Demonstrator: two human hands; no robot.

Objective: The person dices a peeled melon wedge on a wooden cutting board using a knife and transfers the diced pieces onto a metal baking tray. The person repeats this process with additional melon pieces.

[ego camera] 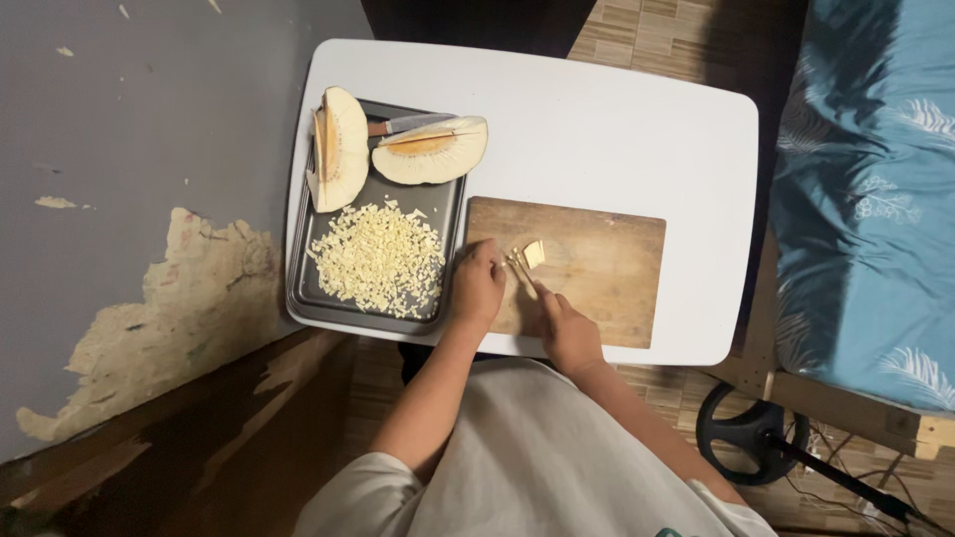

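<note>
White tabletop (617, 119) fills the middle of the frame, with a grey peeling wall at the left and a blue patterned bed (875, 189) at the right edge. On the tabletop, just right of centre, lies a wooden cutting board (607, 273). My left hand (477, 286) rests at the board's left edge, fingers curled down onto thin pale strips (518, 265), pinning them to the wood. My right hand (569, 333) sits at the board's lower edge, closed around a knife; its blade is barely visible, angled up toward the strips. A small pale chunk (535, 253) lies just beside the strips, toward the upper right. Left of the board, touching it, a dark metal tray (328, 303) holds a heap of diced pale pieces (378, 261). Two large cut fruit wedges (430, 151) lie at the tray's upper end, with a second knife (408, 124) between them.
</note>
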